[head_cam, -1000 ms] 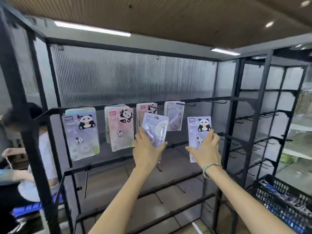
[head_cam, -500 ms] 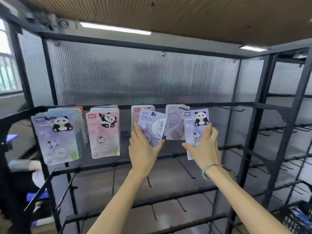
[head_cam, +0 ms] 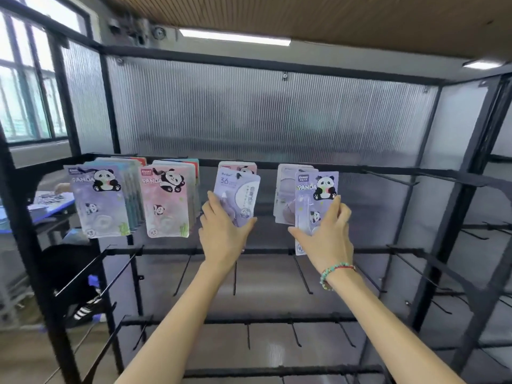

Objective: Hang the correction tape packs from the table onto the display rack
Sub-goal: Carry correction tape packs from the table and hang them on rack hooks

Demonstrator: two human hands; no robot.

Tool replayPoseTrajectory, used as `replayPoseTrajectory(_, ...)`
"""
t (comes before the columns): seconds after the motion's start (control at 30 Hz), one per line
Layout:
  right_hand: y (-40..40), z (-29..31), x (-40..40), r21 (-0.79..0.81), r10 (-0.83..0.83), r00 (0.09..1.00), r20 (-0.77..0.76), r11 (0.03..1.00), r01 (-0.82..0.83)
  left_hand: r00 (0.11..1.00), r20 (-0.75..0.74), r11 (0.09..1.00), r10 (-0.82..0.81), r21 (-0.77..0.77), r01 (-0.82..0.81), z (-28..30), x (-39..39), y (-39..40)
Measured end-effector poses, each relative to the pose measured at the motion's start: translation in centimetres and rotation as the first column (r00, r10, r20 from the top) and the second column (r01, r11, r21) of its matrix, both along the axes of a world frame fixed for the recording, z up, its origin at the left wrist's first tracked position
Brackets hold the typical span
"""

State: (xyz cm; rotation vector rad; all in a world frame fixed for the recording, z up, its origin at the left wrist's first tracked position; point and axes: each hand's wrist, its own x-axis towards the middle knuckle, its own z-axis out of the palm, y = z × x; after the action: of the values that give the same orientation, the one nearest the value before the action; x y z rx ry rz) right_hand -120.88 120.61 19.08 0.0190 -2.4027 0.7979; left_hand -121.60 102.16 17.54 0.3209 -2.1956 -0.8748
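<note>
Two bare forearms reach up from the bottom edge toward the display rack [head_cam: 291,249]. The right wrist wears a beaded bracelet [head_cam: 333,273]. The left hand [head_cam: 221,234] grips a pale purple pack [head_cam: 239,198] printed with "36", thumb on its right lower edge and fingers spread up its left side; the pack tilts slightly and overlaps a pink pack [head_cam: 243,167] hanging behind it on the top rail. The right hand [head_cam: 328,236] grips a purple panda pack [head_cam: 315,195] from below, thumb out to the left and fingers curled along its right edge; this pack sits in front of a hanging lilac pack [head_cam: 285,198], partly covering it.

Below the hands, bare black hooks [head_cam: 302,275] jut forward from the lower rails, and further rows of them run down the frame.

To the left on the top rail hang two thick bundles: a purple panda stack [head_cam: 99,200] and, just beside it, a pink panda stack [head_cam: 166,200], each several packs deep. The top rail to the right of the hands carries only hooks.

Behind the rack stands a ribbed translucent panel [head_cam: 263,115]. At far left, past the frame's post, a blue-edged desk [head_cam: 41,206] carries small items too blurred to identify, with a window [head_cam: 25,87] above it. A ceiling lamp [head_cam: 235,38] glows overhead.
</note>
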Motion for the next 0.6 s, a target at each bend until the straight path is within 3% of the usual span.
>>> replayPoseTrajectory(0.6, 1.1, -0.2, -0.4, 0.060, 0.004, 1.000, -0.026, 0.998, -0.002, 1.000, -0.019, 0.998, 0.014, 0.056, -0.013, -0.1, -2.0, 0.8)
